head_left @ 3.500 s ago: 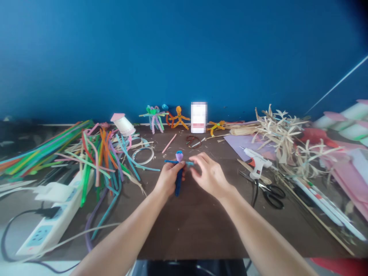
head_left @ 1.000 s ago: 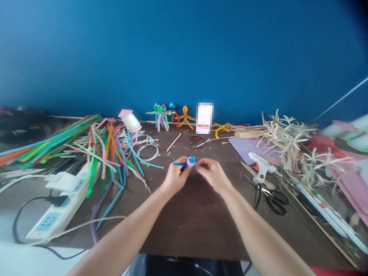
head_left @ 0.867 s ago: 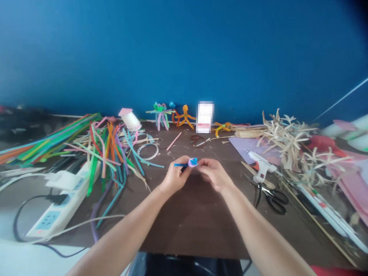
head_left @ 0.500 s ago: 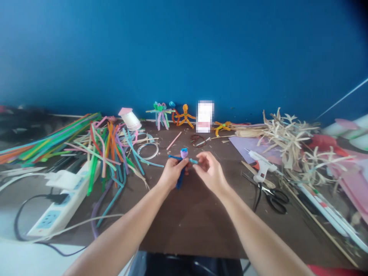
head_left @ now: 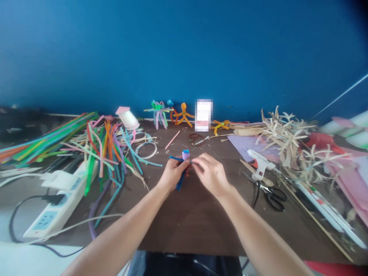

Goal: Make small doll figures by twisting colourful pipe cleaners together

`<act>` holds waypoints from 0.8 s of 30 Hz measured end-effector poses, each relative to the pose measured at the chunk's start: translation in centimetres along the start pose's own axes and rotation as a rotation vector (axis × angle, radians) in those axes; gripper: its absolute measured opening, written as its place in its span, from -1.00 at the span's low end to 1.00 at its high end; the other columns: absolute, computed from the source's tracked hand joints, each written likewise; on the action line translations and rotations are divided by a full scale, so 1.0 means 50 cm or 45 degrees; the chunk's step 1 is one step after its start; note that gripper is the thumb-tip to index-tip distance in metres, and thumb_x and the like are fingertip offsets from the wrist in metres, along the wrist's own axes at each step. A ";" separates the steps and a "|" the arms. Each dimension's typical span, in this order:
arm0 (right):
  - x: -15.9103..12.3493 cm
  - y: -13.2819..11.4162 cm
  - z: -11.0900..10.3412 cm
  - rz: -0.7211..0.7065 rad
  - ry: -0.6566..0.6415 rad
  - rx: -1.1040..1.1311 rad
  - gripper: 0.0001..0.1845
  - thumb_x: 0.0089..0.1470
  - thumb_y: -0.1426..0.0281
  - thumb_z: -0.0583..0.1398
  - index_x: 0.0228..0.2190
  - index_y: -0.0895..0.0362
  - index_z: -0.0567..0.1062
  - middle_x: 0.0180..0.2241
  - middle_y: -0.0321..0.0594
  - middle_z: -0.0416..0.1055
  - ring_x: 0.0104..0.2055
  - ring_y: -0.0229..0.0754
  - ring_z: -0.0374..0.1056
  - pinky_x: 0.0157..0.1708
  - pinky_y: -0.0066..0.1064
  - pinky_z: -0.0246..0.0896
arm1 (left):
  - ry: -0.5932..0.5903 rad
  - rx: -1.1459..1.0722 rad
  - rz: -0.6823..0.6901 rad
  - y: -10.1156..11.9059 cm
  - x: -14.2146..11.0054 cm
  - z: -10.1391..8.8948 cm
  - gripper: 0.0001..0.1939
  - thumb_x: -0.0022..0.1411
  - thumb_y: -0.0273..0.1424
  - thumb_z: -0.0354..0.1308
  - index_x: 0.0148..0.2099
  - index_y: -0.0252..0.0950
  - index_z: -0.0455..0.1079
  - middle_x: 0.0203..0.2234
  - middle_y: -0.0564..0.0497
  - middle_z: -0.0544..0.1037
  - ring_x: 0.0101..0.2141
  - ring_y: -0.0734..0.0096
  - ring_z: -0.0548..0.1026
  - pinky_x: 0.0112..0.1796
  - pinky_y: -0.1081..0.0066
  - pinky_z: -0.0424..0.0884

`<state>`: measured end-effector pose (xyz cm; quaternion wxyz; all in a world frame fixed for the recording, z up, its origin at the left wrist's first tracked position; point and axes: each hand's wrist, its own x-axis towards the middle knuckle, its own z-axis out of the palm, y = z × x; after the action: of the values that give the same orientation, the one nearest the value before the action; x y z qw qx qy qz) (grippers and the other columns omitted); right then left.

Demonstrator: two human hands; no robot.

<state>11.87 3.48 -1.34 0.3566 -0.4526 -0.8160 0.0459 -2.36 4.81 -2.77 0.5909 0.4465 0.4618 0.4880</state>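
Note:
A small pipe-cleaner figure (head_left: 185, 154) stands upright over the middle of the table, with a lilac coiled head, a bright blue top and dark blue limbs reaching left and down. My left hand (head_left: 174, 173) is closed around its body, thumb pressed on the front, so most of the torso is hidden. A bit of orange-red shows below the thumb. My right hand (head_left: 209, 169) comes in from the right with thumb and forefinger pinched together beside the figure. They grip its right arm, of which only a dark sliver shows at the fingertips.
Pipe cleaners (head_left: 106, 145) and a power strip (head_left: 47, 220) with cables lie left. Finished pipe-cleaner figures (head_left: 184, 114) and a beaded bracelet (head_left: 196, 139) are at the back. A glue gun (head_left: 261, 165), scissors (head_left: 274, 197) and dried-husk flowers (head_left: 283, 142) lie right.
My right hand's fingers have moved left and closed on the arm end, covering the light blue tip that showed before. My left hand keeps its hold on the figure.

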 end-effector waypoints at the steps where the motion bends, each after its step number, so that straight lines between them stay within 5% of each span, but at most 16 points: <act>1: 0.000 0.000 -0.001 -0.011 -0.011 -0.024 -0.84 0.09 0.49 0.05 -0.32 0.12 0.43 -0.38 -0.18 0.37 -0.32 -0.20 0.31 -0.31 -0.42 0.20 | 0.003 0.014 0.009 0.001 -0.001 0.001 -0.75 -0.06 -0.25 0.19 -0.50 -0.37 0.33 -0.72 0.11 0.34 -0.68 0.58 0.29 -0.63 0.56 0.28; 7: 0.001 0.001 -0.003 -0.008 -0.080 -0.105 -0.88 0.03 0.52 0.08 -0.39 0.13 0.40 -0.41 -0.19 0.35 -0.36 -0.18 0.30 -0.37 -0.42 0.17 | -0.031 0.161 0.150 0.004 -0.003 -0.001 -0.80 -0.02 -0.29 0.17 -0.49 -0.34 0.34 -0.72 0.12 0.31 -0.66 0.56 0.27 -0.59 0.55 0.21; 16: 0.005 0.013 -0.010 0.175 -0.208 0.201 -0.92 -0.01 0.54 0.09 -0.43 0.13 0.34 -0.45 -0.26 0.34 -0.40 -0.23 0.29 -0.38 -0.44 0.13 | -0.192 0.624 0.559 0.025 -0.005 -0.015 -0.89 0.07 -0.41 0.09 -0.45 -0.30 0.41 -0.56 0.04 0.38 -0.46 0.43 0.32 -0.39 0.51 0.23; 21: 0.008 0.015 -0.007 0.340 -0.291 0.557 -0.90 0.00 0.46 0.08 -0.53 0.14 0.32 -0.57 -0.35 0.27 -0.52 -0.29 0.21 -0.48 -0.47 0.07 | -0.240 0.541 0.490 0.023 -0.003 -0.013 -0.85 0.09 -0.36 0.09 -0.45 -0.31 0.40 -0.55 0.03 0.40 -0.47 0.45 0.33 -0.39 0.52 0.24; 24: 0.010 0.020 -0.001 0.569 -0.315 0.906 -0.86 -0.01 0.36 0.11 -0.54 0.15 0.32 -0.66 -0.41 0.19 -0.62 -0.35 0.11 -0.60 -0.52 -0.01 | -0.192 0.389 0.241 0.016 0.000 -0.011 -0.77 0.07 -0.27 0.11 -0.50 -0.34 0.37 -0.64 0.07 0.37 -0.59 0.53 0.30 -0.50 0.53 0.25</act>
<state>12.44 4.45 -1.43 0.3714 -0.4579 -0.6680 0.4541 -3.02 4.96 -2.08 0.5007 0.6078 0.4408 0.4307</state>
